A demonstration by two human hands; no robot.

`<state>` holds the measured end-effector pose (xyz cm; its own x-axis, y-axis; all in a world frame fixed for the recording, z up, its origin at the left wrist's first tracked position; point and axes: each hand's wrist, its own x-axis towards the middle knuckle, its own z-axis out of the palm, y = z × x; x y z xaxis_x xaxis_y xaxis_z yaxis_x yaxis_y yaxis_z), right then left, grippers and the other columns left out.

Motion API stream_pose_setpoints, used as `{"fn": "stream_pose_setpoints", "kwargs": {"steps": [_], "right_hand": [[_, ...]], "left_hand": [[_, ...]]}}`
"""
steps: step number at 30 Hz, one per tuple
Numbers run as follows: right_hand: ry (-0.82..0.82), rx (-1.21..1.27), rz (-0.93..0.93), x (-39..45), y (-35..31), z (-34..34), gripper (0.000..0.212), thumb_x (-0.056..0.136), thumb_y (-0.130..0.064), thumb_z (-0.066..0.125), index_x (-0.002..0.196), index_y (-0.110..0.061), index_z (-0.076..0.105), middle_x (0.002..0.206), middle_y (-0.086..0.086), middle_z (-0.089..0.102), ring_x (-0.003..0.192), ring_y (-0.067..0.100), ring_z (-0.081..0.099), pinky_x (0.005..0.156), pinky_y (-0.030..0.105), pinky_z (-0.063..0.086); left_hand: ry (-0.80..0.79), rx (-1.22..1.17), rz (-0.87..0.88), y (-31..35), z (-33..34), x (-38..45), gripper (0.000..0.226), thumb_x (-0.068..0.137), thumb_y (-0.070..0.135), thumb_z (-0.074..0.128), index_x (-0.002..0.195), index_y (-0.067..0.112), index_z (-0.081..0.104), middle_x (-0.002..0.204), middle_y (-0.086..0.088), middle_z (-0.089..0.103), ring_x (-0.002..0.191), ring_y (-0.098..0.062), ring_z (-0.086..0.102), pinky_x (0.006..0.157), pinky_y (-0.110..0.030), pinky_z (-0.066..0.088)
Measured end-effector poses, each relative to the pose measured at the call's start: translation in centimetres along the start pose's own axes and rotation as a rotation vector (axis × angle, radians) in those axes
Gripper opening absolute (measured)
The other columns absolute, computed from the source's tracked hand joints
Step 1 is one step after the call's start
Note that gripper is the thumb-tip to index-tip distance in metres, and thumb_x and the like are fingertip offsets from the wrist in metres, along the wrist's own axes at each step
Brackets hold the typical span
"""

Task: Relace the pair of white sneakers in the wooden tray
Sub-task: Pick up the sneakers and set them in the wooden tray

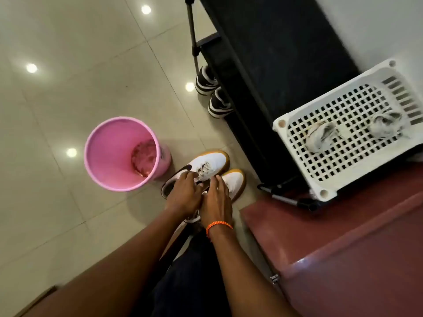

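Both hands down on the white sneakers, which sit side by side on the tiled floor, not in any tray: left hand curled over the left sneaker at its collar, fingertips touching the laces; right hand, orange wrist band, fingers fairly straight, lying on the right sneaker. Pink bucket just left of the shoes, maroon ledge near right, bare tile beyond the bucket. Farther right, black rack with white perforated basket holding two crumpled bundles, striped shoes poking from under the rack.
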<state>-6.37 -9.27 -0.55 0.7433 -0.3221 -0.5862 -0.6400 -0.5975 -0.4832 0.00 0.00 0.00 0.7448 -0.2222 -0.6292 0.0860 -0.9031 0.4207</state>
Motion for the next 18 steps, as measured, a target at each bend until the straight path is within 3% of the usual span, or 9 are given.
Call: {"fn": "stream_pose_setpoints", "kwargs": {"steps": [6,11,16,18], "right_hand": [[-0.087,-0.027,0.097,2.0,3.7,6.1,0.068,0.098,-0.009,0.058,0.160,-0.015,0.032,0.171,0.006,0.021,0.153,0.031,0.031,0.119,0.044,0.039],[-0.166,-0.102,0.109,3.5,5.7,9.1,0.078,0.099,-0.016,0.063,0.165,-0.021,0.023,0.175,0.007,0.007,0.158,0.035,0.016,0.124,0.050,0.033],[-0.176,-0.150,0.037,5.0,7.1,9.2,0.077,0.097,-0.017,0.065,0.163,-0.028,0.027,0.174,-0.003,0.007,0.157,0.033,0.008,0.122,0.050,0.032],[-0.177,-0.118,0.018,5.6,8.0,9.0,0.075,0.097,-0.017,0.066,0.162,-0.027,0.031,0.175,-0.006,0.009,0.158,0.029,0.010,0.123,0.046,0.032]], "left_hand": [[-0.051,0.133,-0.126,-5.7,4.7,2.8,0.054,0.100,0.029,0.061,0.148,0.007,0.051,0.151,-0.018,0.053,0.139,-0.035,0.047,0.112,-0.043,0.042],[-0.221,0.250,-0.180,-9.9,8.1,4.3,0.106,0.088,0.062,0.073,0.164,0.008,0.023,0.158,-0.020,0.045,0.145,-0.040,0.043,0.117,-0.049,0.043],[-0.078,0.406,-0.106,-10.4,10.2,5.9,0.087,0.086,0.063,0.075,0.149,0.012,0.044,0.148,-0.009,0.054,0.135,-0.030,0.054,0.102,-0.043,0.053],[-0.057,0.415,-0.062,-10.0,10.3,6.1,0.069,0.087,0.061,0.074,0.137,0.016,0.058,0.137,-0.007,0.065,0.126,-0.029,0.062,0.094,-0.038,0.053]]}}
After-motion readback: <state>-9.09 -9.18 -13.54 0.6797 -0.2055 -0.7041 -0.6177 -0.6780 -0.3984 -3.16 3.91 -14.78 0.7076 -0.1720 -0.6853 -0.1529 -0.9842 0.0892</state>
